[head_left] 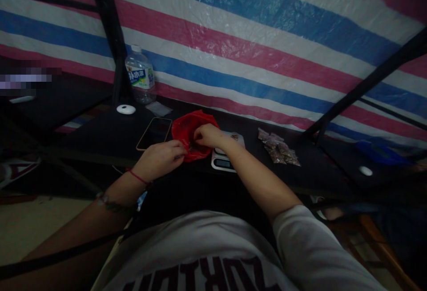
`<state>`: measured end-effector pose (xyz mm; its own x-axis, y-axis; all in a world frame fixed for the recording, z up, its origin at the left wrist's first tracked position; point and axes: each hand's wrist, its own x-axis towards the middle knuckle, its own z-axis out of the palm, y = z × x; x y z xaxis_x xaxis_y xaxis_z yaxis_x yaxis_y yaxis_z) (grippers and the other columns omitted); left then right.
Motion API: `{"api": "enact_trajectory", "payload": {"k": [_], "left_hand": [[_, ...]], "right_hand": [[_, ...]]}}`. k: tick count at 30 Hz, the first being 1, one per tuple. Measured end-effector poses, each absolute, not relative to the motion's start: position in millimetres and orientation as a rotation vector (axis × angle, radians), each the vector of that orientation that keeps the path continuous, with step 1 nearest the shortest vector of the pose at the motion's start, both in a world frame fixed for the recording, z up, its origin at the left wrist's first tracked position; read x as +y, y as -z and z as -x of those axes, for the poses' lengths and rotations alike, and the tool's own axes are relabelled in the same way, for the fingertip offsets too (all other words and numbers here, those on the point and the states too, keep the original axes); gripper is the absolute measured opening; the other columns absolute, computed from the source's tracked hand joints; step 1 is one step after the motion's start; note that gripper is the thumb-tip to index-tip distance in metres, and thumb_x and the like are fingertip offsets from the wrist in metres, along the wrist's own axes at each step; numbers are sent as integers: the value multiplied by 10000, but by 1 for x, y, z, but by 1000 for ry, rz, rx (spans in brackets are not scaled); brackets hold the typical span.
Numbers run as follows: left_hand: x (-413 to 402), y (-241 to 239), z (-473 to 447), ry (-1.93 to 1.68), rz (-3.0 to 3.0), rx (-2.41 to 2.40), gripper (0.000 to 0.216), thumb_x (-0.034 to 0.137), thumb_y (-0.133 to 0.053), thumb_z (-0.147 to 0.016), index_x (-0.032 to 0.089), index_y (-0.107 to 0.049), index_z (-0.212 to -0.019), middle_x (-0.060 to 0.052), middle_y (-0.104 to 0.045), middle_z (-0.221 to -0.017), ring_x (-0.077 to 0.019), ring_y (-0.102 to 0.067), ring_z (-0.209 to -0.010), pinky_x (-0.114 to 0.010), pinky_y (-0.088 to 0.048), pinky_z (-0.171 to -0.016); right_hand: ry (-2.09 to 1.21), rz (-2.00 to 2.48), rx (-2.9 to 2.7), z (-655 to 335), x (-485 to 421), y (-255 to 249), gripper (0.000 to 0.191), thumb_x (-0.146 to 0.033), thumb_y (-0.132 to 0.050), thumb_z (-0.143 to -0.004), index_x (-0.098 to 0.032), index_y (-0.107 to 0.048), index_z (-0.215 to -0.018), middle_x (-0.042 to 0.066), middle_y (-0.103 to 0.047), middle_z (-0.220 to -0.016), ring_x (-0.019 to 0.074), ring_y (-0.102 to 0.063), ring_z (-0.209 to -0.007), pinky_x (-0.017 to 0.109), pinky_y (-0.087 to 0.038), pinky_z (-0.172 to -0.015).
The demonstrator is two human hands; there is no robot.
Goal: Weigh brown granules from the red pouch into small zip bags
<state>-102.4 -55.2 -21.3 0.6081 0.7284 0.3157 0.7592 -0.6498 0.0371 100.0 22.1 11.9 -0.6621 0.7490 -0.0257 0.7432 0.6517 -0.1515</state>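
A red plastic bag [192, 125] lies open on the dark table [110, 137], just in front of me. My left hand [162, 157] pinches the bag's near edge, fingers closed. My right hand [207, 135] reaches into the bag's mouth with its fingers curled; whatever they hold is hidden. A small white digital scale [223, 160] sits right beside the bag, partly under my right forearm, with a little brown matter on its plate. Several small clear packets of brown material [279, 149] lie in a heap to the right.
A phone [154, 133] lies face up left of the bag. Behind it stand a water bottle [140, 75] and a small white round object [126, 109]. Black frame poles [110, 33] cross a striped tarpaulin wall. Another white round object [365, 171] rests far right.
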Motion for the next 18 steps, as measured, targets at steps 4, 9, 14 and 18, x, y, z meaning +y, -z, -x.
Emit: {"api": "enact_trajectory", "payload": {"k": [4, 9, 14, 18], "left_hand": [[-54, 20, 105, 479, 2706, -1283, 265, 304, -445, -872, 253, -701, -916, -9, -674, -1060, -153, -640, -826, -245, -459, -633], [-55, 18, 104, 464, 2708, -1280, 278, 306, -433, -877, 259, -704, -916, -4, -677, -1053, -151, -643, -836, -240, -458, -622], [-54, 17, 104, 471, 2713, -1288, 274, 304, -435, -875, 257, -703, -909, -4, -679, -1053, -157, -645, -870, -243, -475, -658], [-54, 18, 105, 494, 2724, -1309, 271, 309, -443, -872, 256, -703, -923, -7, -678, -1067, -163, -647, -869, -255, -488, -675]], "right_hand": [[-247, 1210, -2858, -97, 24, -10, 249, -113, -558, -786, -143, -728, -966, 70, -723, -932, 143, -618, -785, 222, -390, -671], [-221, 1144, -2908, -86, 33, 5, 220, -115, -553, -798, -133, -735, -919, 86, -719, -908, 143, -605, -760, 231, -398, -694], [-213, 1148, -2854, -83, 41, 15, 215, -127, -565, -797, -133, -720, -946, 87, -717, -952, 157, -620, -797, 240, -415, -721], [-202, 1200, -2893, -80, 43, 13, 238, -139, -572, -810, -130, -708, -1006, 102, -711, -1003, 172, -633, -851, 249, -429, -767]]}}
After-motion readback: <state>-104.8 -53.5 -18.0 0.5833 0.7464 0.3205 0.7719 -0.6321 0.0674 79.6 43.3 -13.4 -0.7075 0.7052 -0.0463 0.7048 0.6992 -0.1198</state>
